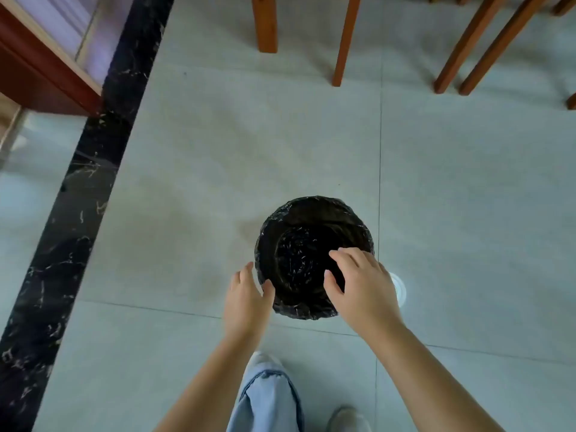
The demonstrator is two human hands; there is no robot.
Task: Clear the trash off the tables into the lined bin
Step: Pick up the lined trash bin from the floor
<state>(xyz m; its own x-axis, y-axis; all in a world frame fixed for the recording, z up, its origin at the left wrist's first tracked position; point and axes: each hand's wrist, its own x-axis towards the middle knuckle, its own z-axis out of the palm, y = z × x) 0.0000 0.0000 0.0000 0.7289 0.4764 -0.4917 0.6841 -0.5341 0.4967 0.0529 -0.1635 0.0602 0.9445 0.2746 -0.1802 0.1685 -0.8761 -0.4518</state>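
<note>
Both hands reach down to a black-lined bin [313,260] between them: left hand [246,299] open at its rim, right hand [361,288] spread, empty, above it. Likely gripping it to carry next.

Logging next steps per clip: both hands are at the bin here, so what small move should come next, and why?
Probably close both hands on the bin rim to lift it: the left hand and right hand are open and empty, and no trash shows nearby.

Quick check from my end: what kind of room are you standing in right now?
Probably an indoor dining area: wooden chair and table legs stand on a pale tiled floor with a black marble strip, and both hands reach to a black-lined bin.
</note>
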